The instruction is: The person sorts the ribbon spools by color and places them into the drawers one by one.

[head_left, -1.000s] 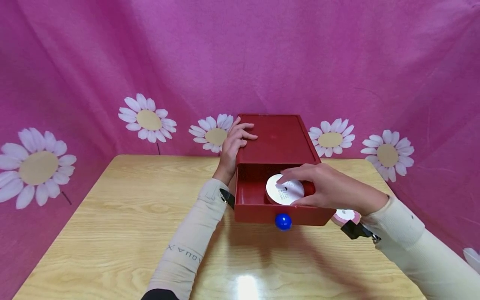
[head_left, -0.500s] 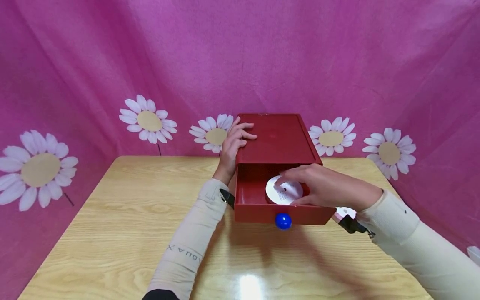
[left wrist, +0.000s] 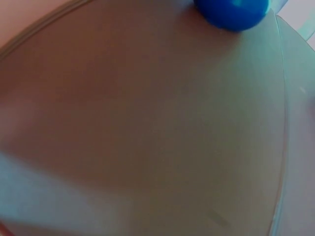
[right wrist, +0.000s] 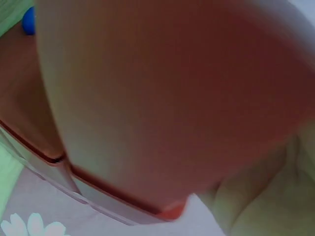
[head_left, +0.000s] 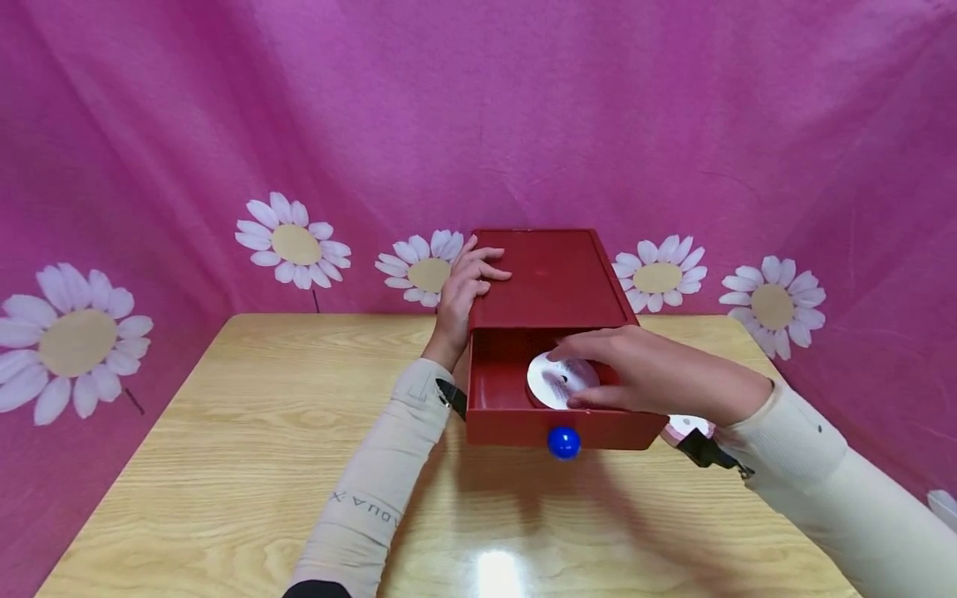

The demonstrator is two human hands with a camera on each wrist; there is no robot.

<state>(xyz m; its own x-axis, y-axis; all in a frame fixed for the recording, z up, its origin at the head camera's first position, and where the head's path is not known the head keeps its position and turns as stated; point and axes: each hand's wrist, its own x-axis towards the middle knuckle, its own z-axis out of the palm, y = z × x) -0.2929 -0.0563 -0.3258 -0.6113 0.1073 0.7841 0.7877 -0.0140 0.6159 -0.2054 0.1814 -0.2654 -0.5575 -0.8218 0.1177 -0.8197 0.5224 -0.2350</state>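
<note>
Pink-edged disc (head_left: 684,426) nr drawer (head_left: 516,428), partly bhd R wrist strap (head_left: 699,449).

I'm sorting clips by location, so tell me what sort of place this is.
Probably a staged recording booth rather than a lived-in room: a pink daisy-print cloth hangs behind and beside a wood-grain table, which bears a red drawer box.
</note>
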